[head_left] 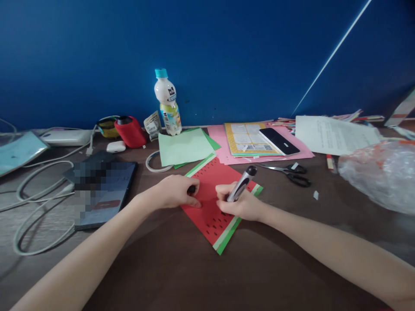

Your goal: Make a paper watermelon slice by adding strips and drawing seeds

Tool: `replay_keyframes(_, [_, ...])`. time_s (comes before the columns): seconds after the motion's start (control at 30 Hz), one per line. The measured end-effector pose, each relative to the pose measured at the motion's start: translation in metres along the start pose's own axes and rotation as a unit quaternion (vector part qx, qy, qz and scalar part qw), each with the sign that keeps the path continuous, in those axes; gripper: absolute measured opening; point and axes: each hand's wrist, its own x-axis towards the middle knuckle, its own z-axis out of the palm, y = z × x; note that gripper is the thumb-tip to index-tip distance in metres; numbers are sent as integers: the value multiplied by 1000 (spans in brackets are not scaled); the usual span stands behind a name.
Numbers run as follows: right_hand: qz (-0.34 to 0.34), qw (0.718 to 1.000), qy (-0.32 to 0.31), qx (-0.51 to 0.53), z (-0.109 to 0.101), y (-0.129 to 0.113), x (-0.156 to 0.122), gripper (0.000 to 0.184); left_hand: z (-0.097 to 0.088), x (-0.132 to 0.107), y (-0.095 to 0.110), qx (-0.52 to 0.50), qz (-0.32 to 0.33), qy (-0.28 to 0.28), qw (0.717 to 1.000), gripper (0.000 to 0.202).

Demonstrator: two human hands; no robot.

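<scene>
A red paper sheet (215, 192) with white and green borders and small black dashes lies on the brown table (168, 268) in front of me. My right hand (238, 205) is closed round a grey marker (241, 183) with its tip down on the red paper. My left hand (175, 192) rests on the paper's left edge, fingers curled round a small black object, probably the marker's cap (192, 189).
Black scissors (290, 172), a phone (279, 141) on a yellow sheet and pink paper, light green paper (184, 147), a tape ring (152, 163), a bottle (167, 103), a red pouch (129, 131), a tablet (103, 190), white cables (42, 194), a plastic bag (379, 172).
</scene>
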Motion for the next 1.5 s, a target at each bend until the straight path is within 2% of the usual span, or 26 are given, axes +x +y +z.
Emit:
replay_keyframes(0.27, [-6,997,-44,-58,3,3,1,29,0,-2,2,-4,-12,5,1000,34])
replay_keyframes(0.7, [-4,998,-46,-42,2,4,0,29,-2,-2,3,-8,-8,0,1000,34])
replay_keyframes(0.87, [15,1000,12,-11,-6,6,1,25,-2,-1,2,-14,0,-6,1000,33])
replay_keyframes(1.23, [3,998,-30,-58,-8,9,2,27,-2,-2,4,-8,-10,-6,1000,33])
replay_keyframes(1.5, [6,998,-31,-58,-8,10,2,27,-1,-1,2,-8,-9,-6,1000,32])
